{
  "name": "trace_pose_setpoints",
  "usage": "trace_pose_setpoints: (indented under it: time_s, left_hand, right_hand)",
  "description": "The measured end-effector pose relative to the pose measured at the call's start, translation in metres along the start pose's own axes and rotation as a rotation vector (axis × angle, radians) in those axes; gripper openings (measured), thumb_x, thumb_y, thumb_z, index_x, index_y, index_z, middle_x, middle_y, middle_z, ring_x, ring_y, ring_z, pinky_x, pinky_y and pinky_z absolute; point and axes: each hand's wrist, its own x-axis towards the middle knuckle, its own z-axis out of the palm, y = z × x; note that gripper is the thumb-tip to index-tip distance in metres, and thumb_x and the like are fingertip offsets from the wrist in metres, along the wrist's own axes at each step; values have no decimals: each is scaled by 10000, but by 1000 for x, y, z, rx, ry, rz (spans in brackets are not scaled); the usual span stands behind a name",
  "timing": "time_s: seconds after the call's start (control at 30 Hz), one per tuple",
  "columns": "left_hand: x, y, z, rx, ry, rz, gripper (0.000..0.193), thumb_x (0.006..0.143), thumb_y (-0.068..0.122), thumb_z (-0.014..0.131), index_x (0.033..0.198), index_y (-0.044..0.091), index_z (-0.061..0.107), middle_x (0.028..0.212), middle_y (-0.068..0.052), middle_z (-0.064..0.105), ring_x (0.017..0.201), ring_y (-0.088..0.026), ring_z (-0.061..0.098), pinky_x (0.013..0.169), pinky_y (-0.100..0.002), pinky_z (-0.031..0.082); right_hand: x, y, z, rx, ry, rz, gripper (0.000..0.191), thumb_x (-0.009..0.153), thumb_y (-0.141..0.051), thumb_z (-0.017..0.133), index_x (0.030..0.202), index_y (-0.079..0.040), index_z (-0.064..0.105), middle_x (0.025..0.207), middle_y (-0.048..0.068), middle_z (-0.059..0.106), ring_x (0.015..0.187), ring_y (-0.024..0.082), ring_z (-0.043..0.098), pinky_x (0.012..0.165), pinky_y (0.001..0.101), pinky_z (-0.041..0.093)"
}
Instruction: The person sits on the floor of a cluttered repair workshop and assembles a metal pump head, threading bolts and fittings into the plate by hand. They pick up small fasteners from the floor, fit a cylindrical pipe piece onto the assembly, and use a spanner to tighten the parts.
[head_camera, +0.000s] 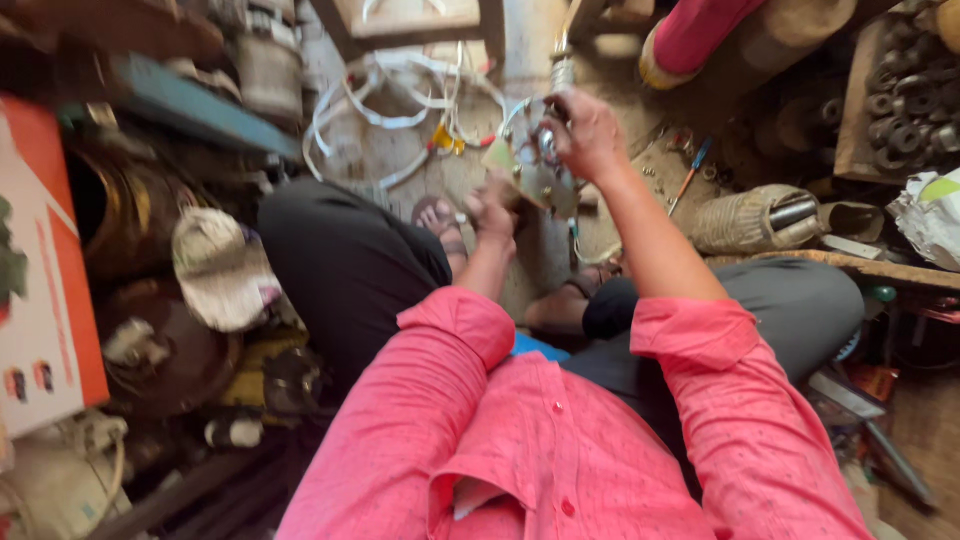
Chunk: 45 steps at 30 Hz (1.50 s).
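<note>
Head view: orange-and-white cardboard box (45, 290) at far left edge, crumpled white printed wrapper (930, 215) at far right, tray of dark metal rings (905, 100) upper right. Left hand (492, 212) fisted around lower edge of small metal electrical assembly (535, 170) held above floor between knees; right hand (590, 135) fingers curled closed on its top. White wires (400, 105) tangled on dusty floor just behind.

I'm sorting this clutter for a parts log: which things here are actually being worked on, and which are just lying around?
In hand:
- small metal assembly, gripped from below by the left hand and from above by the right hand

Lying about:
- white cables on the floor
- blue-handled screwdriver
- wound coil
- orange box
- cloth cap
</note>
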Motion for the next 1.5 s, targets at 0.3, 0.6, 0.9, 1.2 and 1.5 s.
trace_pose_setpoints:
  time_s: [0.3, 0.6, 0.9, 1.2, 1.5]
  left_hand:
    - [30, 33, 6, 604, 1, -162, 776, 946, 741, 506, 1162, 8, 642, 1091, -107, 696, 1064, -259, 635, 959, -387, 481]
    - [32, 27, 14, 979, -99, 229, 659, 898, 662, 528, 910, 37, 739, 823, -136, 732, 783, -264, 689, 762, -414, 516]
    - [20, 31, 7, 760, -169, 170, 317, 840, 235, 790, 1071, 28, 721, 869, -29, 750, 750, -116, 669, 687, -290, 544]
    - [2, 43, 13, 615, -291, 141, 233, 980, 187, 696, 1126, 7, 722, 939, -22, 740, 805, -89, 647, 663, -289, 530]
    - [5, 40, 5, 562, -271, 129, 125, 944, 52, 654, 1043, -10, 700, 942, -51, 732, 794, -119, 636, 663, -290, 513]
  right_hand:
    - [-9, -9, -18, -85, -235, -264, 308, 867, -156, 816, 1160, -134, 722, 1001, 67, 744, 912, 304, 682, 791, 436, 514]
    - [-31, -20, -21, -384, -188, -301, 314, 928, -208, 753, 1239, -172, 721, 1094, 12, 745, 1023, 210, 675, 818, 410, 448]
    - [-26, -43, -15, -391, -234, -273, 240, 874, -252, 769, 1098, -173, 736, 998, 6, 742, 979, 223, 667, 817, 419, 444]
    - [15, -68, 54, -655, -306, -80, 87, 896, -159, 704, 905, -112, 777, 880, 128, 745, 866, 295, 716, 776, 444, 486]
    - [35, -80, 69, -762, -523, -138, 168, 913, -242, 645, 895, -185, 802, 883, 13, 773, 868, 231, 720, 749, 469, 453]
